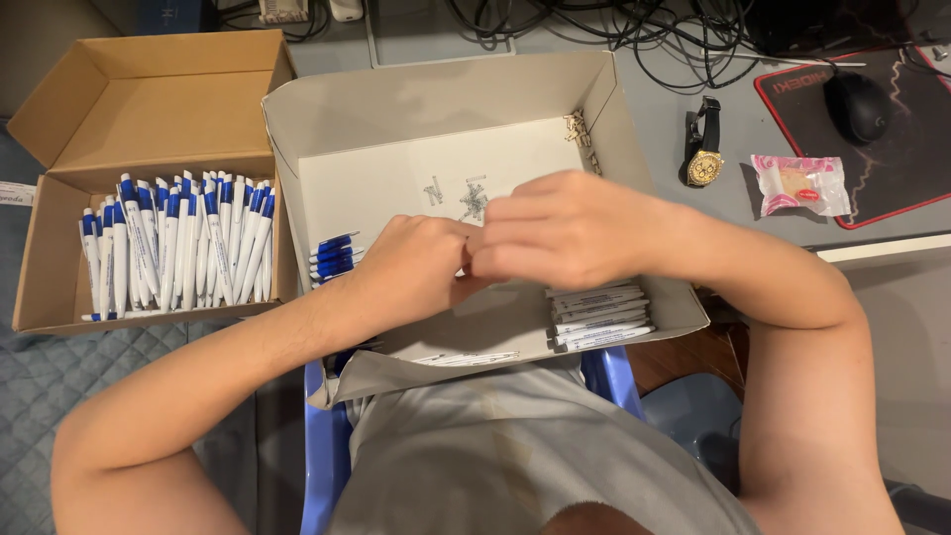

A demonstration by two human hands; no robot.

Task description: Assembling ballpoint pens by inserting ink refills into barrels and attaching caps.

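Both hands meet over the middle of a shallow white box (634, 129) that rests on the person's lap, its far wall propped against the grey worktop (713, 109). The left hand (421, 263) comes in from 7 o'clock and the right hand (560, 228) from 4 o'clock; their fingertips press together at the centre, fingers curled inward around something small, and what they pinch is hidden between them, so I cannot tell what it is or how tightly it is gripped. Just beyond the hands, at 12 o'clock, a small heap of metal springs (474, 201) lies on the white floor of the box, and more bits of metal (581, 131) sit in the far right corner at 1 o'clock. At 9 o'clock from the left hand, a cluster of blue pen parts (332, 258) lies against the box's left wall. At 5 o'clock from the right hand, a stack of white pen barrels (597, 317) lies side by side near the box's front right corner. Well to the left, at 9 o'clock, an open cardboard box (149, 109) holds a thick row of finished white and blue pens (178, 248), lying with their blue ends pointing away from the person. On the worktop at 2 o'clock lie a wristwatch (703, 149), a wrapped sweet in pink and clear plastic (797, 185), and a black computer mouse (858, 105) on a dark mouse pad (906, 168) with a red edge. Tangled black cables (634, 30) run along the far side at 12 o'clock.
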